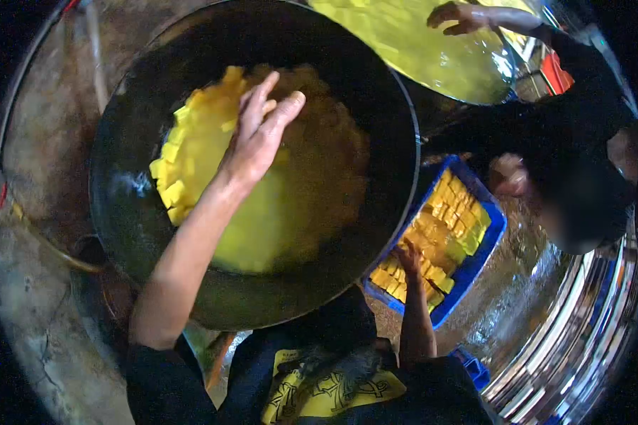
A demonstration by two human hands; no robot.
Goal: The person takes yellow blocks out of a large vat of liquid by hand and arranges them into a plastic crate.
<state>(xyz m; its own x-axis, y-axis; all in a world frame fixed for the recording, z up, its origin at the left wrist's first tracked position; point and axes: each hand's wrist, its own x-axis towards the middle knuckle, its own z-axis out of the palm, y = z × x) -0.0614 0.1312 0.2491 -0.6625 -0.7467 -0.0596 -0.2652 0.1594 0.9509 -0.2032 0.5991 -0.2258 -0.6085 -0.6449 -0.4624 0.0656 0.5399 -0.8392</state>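
Observation:
Over a large dark round pan [255, 301], my left hand [256, 134] is held with its fingers apart and nothing in it. Yellow blocks [174, 159] lie along the left side of the cloudy yellow liquid below it. My right hand [410, 258] is down in a blue crate [500, 219], at rows of yellow-orange blocks [457, 205]. Its fingers look spread over the blocks and the liquid between them. No block shows lifted in either hand.
A second round vat [418, 49] of yellow liquid and blocks stands at the top. A co-worker's hand [457, 18] is above it. The co-worker in dark clothing is at the right. Stacked strips [581, 333] and a small blue container [471, 368] are at the lower right.

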